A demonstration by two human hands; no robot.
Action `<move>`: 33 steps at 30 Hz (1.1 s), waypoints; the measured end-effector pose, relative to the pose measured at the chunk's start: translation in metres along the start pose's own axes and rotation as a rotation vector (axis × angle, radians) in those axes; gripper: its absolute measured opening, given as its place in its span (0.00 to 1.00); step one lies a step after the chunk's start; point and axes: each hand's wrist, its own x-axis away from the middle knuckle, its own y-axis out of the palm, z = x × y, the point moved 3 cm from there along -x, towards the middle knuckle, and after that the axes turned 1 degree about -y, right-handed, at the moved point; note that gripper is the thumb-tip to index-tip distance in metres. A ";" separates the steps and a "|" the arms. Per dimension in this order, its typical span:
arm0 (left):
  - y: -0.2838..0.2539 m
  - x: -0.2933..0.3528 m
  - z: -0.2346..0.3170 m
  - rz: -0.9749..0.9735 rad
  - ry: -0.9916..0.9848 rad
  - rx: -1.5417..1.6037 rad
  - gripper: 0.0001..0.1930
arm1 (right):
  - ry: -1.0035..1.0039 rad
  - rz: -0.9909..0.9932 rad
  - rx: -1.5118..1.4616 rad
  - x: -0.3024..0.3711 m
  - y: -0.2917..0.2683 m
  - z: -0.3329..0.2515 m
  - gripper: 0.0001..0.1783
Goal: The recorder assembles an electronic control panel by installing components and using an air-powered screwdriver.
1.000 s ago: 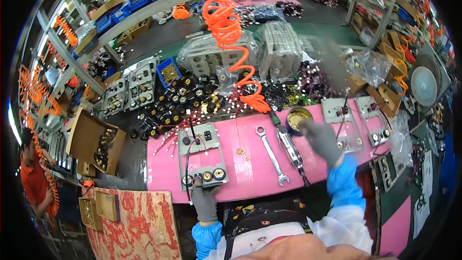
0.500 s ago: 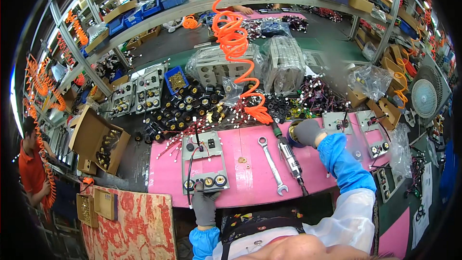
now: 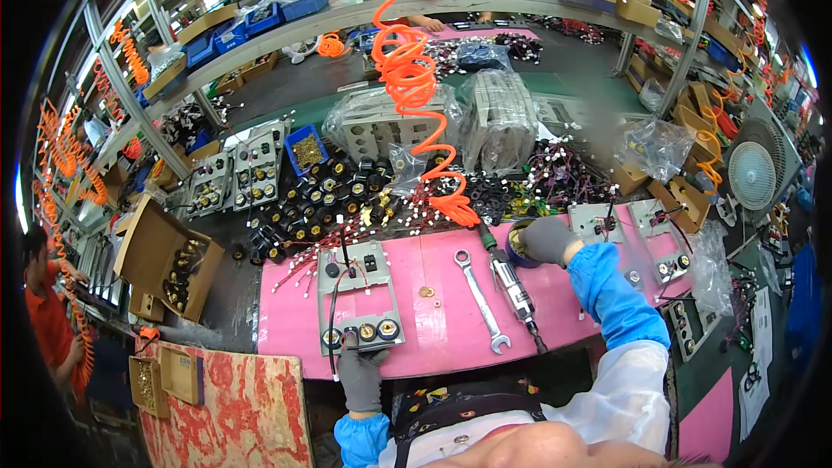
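My left hand [image 3: 360, 378], in a grey glove, grips the lower edge of a grey panel [image 3: 388, 295] that lies on the pink mat. Along that edge sit several round black fittings with brass centres [image 3: 367, 331]; a switch and red and black wires are at its upper part. My right hand [image 3: 546, 241], also gloved, reaches over a round dark-rimmed tub [image 3: 517, 258], its fingertips hidden at the tub. Left of it lie an air screwdriver [image 3: 515, 290], joined to an orange coiled hose, and a combination wrench [image 3: 482, 303]. Small brass nuts [image 3: 426, 292] rest on the mat.
Black round fittings [image 3: 329, 195], wire bundles and wrapped grey panels [image 3: 498, 121] crowd the back. More panels [image 3: 596, 224] lie on the right. An orange coiled hose [image 3: 407, 78] hangs over the bench. An open carton [image 3: 165, 264] stands left; other people are beyond.
The whole view has shifted slightly, with the bench appearing a little farther left. My left hand stays on the panel's lower edge and my right hand stays at the tub.
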 end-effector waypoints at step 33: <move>0.001 0.001 -0.003 0.096 0.039 -0.097 0.21 | 0.139 0.360 -0.169 0.045 -0.014 -0.014 0.05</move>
